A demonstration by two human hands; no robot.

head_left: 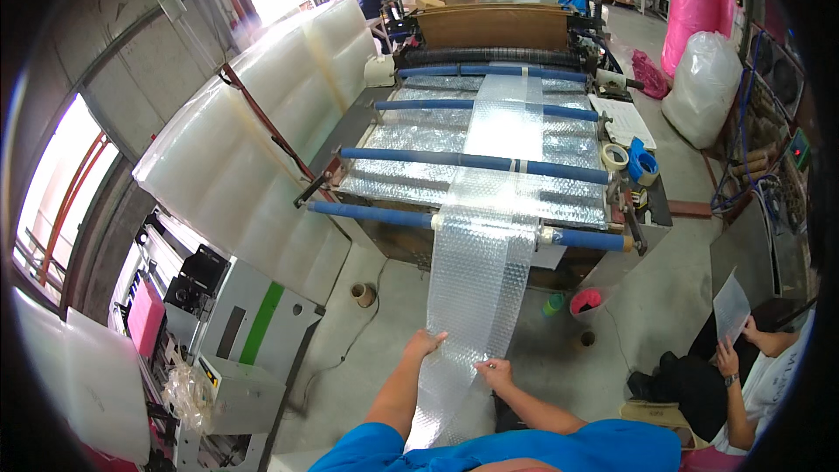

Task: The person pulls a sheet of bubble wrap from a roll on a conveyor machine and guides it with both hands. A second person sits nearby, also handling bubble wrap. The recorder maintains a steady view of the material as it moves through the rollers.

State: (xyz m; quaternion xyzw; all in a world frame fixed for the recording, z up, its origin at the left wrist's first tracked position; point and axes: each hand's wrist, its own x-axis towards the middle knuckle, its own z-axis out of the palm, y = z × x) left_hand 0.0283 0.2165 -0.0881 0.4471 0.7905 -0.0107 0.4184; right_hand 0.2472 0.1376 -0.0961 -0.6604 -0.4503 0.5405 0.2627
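Observation:
A long strip of clear bubble wrap (pixel 476 297) runs down over the front roller of the machine toward my body. At its left edge, my left hand (pixel 426 343) is closed on the film, with the thumb lying on top. Lower down, my right hand (pixel 495 374) pinches the strip near its right edge. Between my hands the film is spread fairly flat, and its lower end passes out of sight in front of my blue shirt. The strip drapes over the blue front roller (pixel 376 213), between white rings.
Wide silvery bubble sheet (pixel 393 177) lies beneath the blue bars. Tape rolls (pixel 642 163) rest at the machine's right side. A pink-lined bin (pixel 585 301) and cardboard cores (pixel 363 295) stand on the floor. At right, a seated person (pixel 769 367) holds a clear sheet. Large wrapped rolls (pixel 253 114) line the left.

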